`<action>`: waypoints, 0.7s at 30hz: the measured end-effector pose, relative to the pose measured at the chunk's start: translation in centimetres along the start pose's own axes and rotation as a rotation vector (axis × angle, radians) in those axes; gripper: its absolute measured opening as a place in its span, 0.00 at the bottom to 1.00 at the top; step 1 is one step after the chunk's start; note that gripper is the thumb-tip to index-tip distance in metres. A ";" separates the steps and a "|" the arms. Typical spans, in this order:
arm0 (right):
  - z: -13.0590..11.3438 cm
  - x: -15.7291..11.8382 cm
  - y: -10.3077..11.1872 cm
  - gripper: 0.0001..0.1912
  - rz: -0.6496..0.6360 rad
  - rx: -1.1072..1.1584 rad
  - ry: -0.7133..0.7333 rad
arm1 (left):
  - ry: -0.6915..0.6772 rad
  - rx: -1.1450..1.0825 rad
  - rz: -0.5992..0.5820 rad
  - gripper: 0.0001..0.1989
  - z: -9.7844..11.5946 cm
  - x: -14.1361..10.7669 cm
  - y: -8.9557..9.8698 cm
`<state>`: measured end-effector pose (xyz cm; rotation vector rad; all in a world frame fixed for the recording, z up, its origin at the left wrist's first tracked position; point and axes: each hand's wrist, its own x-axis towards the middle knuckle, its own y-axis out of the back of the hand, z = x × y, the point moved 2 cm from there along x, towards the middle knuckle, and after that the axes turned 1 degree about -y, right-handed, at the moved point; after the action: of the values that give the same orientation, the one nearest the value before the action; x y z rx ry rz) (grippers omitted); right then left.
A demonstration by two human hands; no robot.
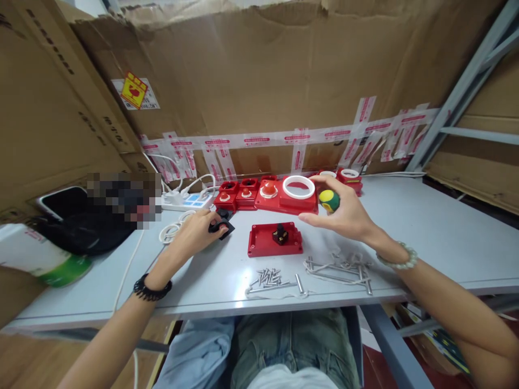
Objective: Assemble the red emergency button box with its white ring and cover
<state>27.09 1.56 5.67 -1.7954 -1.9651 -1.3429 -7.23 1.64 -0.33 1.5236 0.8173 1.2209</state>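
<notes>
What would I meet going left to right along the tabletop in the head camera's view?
White and green roll → white power strip → left hand on a small black part → red plate → right hand holding a yellow-green knob → bare grey table.

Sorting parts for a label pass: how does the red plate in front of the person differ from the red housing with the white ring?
The red plate lies alone near the screws; the red housing sits in the back row. The plate carries a small dark part; the housing carries a white ring. The plate looks flatter. Both are red plastic.
</notes>
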 end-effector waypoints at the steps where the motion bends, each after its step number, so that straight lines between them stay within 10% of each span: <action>1: 0.0 0.0 0.0 0.36 -0.005 0.002 -0.002 | 0.003 0.020 -0.001 0.15 0.1 0.1 -0.2; 14: -0.1 0.0 -0.1 0.35 -0.033 -0.010 0.026 | -0.038 -0.175 0.002 0.16 0.0 0.0 -0.2; 21: 0.1 0.3 0.9 0.35 0.076 -0.041 0.028 | -0.255 -0.289 0.225 0.14 5.6 1.3 4.2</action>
<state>27.82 1.70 6.29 -1.8394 -1.8493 -1.3868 -1.84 0.06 3.99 1.5182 0.2935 1.2135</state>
